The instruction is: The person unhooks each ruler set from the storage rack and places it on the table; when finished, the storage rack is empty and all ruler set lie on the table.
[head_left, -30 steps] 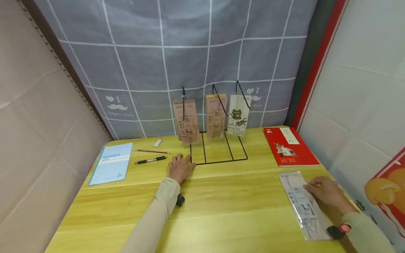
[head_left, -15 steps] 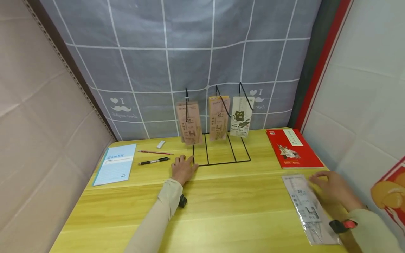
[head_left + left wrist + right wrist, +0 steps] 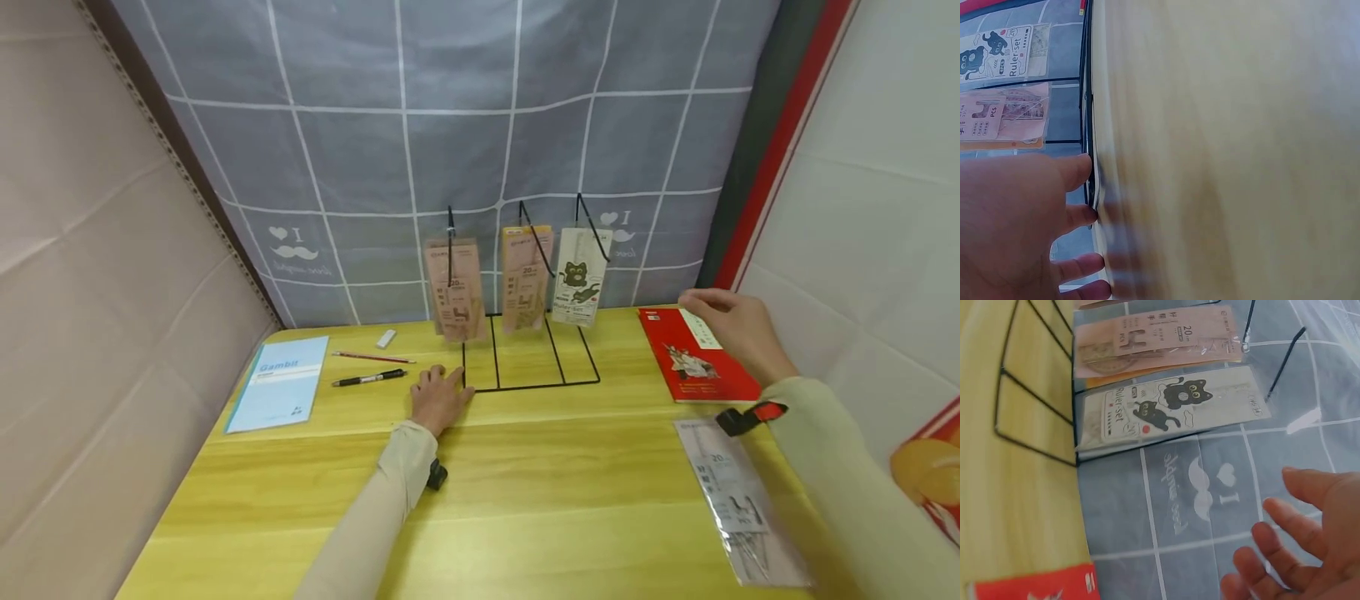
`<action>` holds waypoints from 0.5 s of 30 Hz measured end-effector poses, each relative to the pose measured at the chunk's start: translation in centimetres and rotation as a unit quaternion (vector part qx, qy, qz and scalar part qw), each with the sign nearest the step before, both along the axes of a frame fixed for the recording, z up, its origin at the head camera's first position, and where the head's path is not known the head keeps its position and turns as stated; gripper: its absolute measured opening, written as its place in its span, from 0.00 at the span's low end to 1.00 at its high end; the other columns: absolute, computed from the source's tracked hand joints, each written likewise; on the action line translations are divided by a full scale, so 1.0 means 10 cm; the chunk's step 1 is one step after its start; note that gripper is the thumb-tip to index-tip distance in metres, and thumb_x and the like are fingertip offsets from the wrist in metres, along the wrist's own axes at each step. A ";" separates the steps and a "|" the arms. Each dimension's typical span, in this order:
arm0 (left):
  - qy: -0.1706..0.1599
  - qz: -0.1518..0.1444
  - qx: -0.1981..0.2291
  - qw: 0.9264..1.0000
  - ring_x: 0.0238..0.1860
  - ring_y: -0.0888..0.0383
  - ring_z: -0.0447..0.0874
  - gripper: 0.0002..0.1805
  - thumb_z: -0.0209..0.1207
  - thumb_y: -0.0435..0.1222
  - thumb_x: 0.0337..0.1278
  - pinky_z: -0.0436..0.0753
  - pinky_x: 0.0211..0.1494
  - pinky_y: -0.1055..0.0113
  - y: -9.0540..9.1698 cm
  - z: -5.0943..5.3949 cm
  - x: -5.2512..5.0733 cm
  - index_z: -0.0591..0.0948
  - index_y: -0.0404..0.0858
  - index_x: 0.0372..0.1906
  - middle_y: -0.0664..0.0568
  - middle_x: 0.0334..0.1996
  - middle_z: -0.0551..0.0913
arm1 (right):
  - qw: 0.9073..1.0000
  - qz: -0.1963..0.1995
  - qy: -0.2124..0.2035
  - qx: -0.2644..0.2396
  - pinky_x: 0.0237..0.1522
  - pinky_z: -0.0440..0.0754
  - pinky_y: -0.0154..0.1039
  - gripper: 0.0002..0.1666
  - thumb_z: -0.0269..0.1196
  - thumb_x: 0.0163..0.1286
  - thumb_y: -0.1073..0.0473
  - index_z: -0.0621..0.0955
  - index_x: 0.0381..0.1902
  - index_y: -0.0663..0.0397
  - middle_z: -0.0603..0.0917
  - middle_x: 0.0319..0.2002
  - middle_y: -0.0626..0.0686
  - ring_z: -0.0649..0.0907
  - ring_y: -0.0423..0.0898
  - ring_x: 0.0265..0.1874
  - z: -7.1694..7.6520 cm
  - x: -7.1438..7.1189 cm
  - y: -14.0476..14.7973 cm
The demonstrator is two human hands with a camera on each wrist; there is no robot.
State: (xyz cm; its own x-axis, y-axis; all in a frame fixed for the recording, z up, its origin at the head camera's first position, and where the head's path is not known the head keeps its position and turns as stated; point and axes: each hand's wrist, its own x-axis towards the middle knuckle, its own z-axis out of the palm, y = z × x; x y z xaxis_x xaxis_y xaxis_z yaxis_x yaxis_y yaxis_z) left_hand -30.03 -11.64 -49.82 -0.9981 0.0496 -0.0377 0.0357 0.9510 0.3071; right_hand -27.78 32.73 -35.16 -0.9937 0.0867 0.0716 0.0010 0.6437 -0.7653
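A black wire rack [image 3: 525, 387] stands at the table's back, with pink packets [image 3: 457, 292] on its left hook, pink and orange ones [image 3: 527, 283] on the middle hook and a white cat Ruler-set packet [image 3: 581, 279] on the right hook. The left hand [image 3: 438, 400] rests on the table with spread fingers touching the rack's front left corner; the left wrist view shows its fingertips there. In mid-air over the red book [image 3: 693, 367], the right hand [image 3: 738, 329] holds nothing, its fingers relaxed [image 3: 1310, 537]. A clear-wrapped ruler packet [image 3: 738, 500] lies at the table's right.
At the left lie a light blue Gambit notebook [image 3: 277, 383], a black pen [image 3: 369, 378], a red pencil [image 3: 373, 357] and a white eraser [image 3: 386, 338]. A grey checked cloth [image 3: 345, 158] hangs behind the rack, and pale walls flank both sides.
My right hand has left the packet on the table and moved up and forward over the red book. The left hand stays at the rack's corner. The head view has shifted slightly.
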 end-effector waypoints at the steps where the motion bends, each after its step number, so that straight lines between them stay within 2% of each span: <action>1: 0.002 0.000 0.000 1.000 0.72 0.35 0.63 0.31 0.52 0.57 0.77 0.69 0.67 0.36 0.00 0.00 0.00 0.71 0.51 0.77 0.38 0.75 0.66 | 1.000 0.004 0.006 -0.007 0.65 0.72 0.62 0.48 0.53 0.71 0.23 0.74 0.74 0.49 0.75 0.72 0.62 0.72 0.60 0.68 0.01 -0.09 -0.05; 5: 0.007 -0.001 0.001 1.000 0.72 0.35 0.64 0.31 0.52 0.57 0.77 0.69 0.67 0.35 0.01 -0.01 0.00 0.71 0.51 0.77 0.37 0.74 0.67 | 0.999 0.011 0.024 -0.030 0.61 0.76 0.52 0.48 0.56 0.69 0.23 0.76 0.73 0.48 0.76 0.72 0.61 0.75 0.57 0.65 -0.03 -0.40 -0.26; 7: 0.007 -0.001 -0.003 1.000 0.72 0.35 0.64 0.31 0.52 0.57 0.77 0.69 0.67 0.35 0.01 -0.01 0.00 0.71 0.51 0.77 0.38 0.74 0.67 | 0.999 0.015 0.031 -0.036 0.60 0.76 0.50 0.47 0.58 0.69 0.23 0.77 0.73 0.48 0.77 0.71 0.61 0.77 0.57 0.64 -0.07 -0.54 -0.36; 10: 0.006 -0.001 0.000 1.000 0.72 0.35 0.64 0.31 0.52 0.57 0.77 0.69 0.67 0.35 0.02 0.00 0.01 0.71 0.51 0.77 0.38 0.74 0.67 | 0.998 0.023 0.039 -0.041 0.59 0.77 0.52 0.47 0.59 0.69 0.24 0.78 0.72 0.50 0.78 0.70 0.62 0.77 0.59 0.65 -0.13 -0.72 -0.49; 15: 0.000 0.002 -0.001 1.000 0.73 0.36 0.63 0.31 0.51 0.57 0.78 0.68 0.68 0.35 0.02 0.02 0.02 0.70 0.52 0.78 0.39 0.75 0.66 | 0.997 0.040 0.048 -0.042 0.64 0.75 0.61 0.43 0.61 0.72 0.29 0.78 0.71 0.53 0.76 0.71 0.64 0.75 0.62 0.69 -0.16 -0.96 -0.68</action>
